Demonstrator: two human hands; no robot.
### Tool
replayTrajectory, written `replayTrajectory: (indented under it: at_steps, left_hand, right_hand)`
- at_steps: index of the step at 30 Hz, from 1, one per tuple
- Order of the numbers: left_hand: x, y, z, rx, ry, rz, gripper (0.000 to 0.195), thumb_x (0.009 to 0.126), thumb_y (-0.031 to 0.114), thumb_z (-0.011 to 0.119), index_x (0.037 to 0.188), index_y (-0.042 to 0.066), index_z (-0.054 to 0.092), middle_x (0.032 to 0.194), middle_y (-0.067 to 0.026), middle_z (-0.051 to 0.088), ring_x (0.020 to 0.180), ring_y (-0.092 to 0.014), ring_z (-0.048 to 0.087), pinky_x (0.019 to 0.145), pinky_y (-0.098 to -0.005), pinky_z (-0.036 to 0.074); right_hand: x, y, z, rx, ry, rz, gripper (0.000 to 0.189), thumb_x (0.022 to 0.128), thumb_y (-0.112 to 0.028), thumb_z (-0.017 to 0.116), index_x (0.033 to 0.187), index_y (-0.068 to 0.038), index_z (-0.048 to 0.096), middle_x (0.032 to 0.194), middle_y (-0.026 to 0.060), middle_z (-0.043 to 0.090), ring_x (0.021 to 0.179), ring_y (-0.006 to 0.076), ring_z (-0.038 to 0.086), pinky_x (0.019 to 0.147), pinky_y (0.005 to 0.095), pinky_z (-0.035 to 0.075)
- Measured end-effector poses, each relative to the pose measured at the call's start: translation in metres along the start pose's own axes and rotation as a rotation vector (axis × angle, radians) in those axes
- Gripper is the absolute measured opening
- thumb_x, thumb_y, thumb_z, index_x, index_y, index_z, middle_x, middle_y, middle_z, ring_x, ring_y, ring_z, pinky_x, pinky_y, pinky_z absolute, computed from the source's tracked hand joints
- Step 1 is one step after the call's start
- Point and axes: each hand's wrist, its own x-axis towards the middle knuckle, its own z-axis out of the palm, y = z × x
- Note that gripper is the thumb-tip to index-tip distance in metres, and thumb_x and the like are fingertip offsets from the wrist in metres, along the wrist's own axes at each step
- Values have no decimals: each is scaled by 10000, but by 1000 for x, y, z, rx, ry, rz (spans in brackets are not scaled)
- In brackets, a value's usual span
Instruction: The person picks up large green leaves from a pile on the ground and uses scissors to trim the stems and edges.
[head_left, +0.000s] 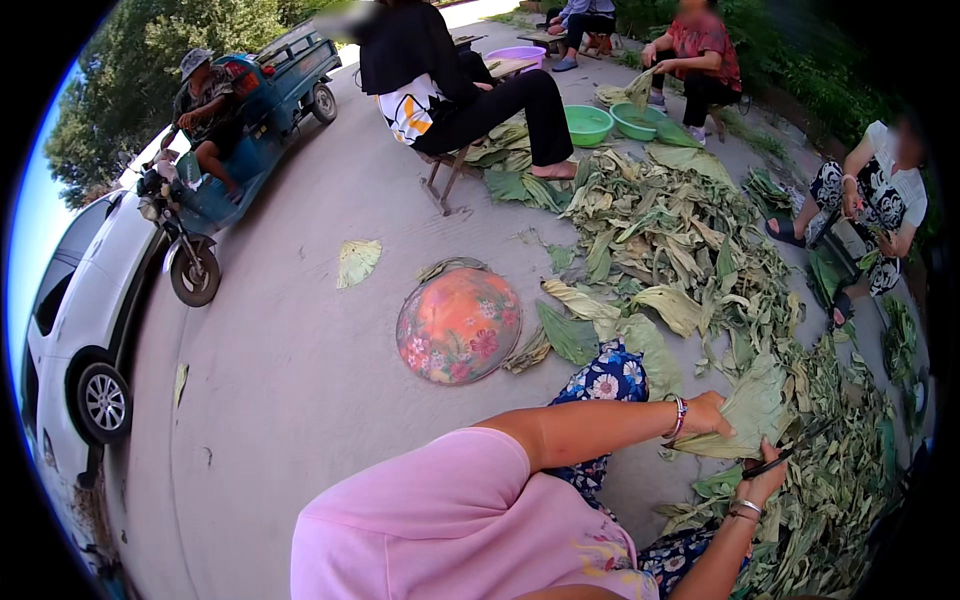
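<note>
My left hand (709, 416) grips the near edge of a large, pale green dried leaf (754, 401), which looks like a lotus leaf. Just below it, my right hand (763, 476) is closed around the black handle of what appears to be scissors (772, 463). The dark blades point away over the leaf heap, close to the held leaf's lower edge; whether they touch it I cannot tell. Beneath and beyond both hands spreads a long heap of cut and crumpled dry leaves (817, 495). My floral-clad knees (606, 379) are beside the heap.
A domed orange floral object (461, 326) lies on the concrete (300, 420). Whole leaves (660, 225) are piled ahead. Two green basins (587, 126) stand near seated people (701, 64). A cargo tricycle (247, 142) with a rider and a white car (90, 315) are at left.
</note>
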Motion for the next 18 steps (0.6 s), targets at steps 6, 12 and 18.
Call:
replayTrajectory:
  at_steps: [6,12,18]
  left_hand:
    - [-4,-8,3,26,-4,25,318,656,54,696,943,-57,614,864,-95,637,771,-157,586,687,-290,466]
    - [2,-22,1,45,87,134,237,669,41,670,879,-58,623,760,-82,630,672,-157,586,613,-296,472]
    - [-16,-2,6,-54,55,-141,214,778,90,568,935,-51,529,686,-127,598,463,-220,573,361,-331,458]
  right_hand:
    - [6,1,0,-44,0,-44,203,688,-50,670,716,-93,474,631,-5,486,430,119,466,368,225,367]
    - [8,0,5,-64,-12,-43,186,695,-41,653,741,-82,478,643,-1,484,446,115,456,370,227,352]
    - [8,-2,3,-71,1,-71,199,689,-29,655,743,-88,472,632,-5,474,424,106,413,384,228,331]
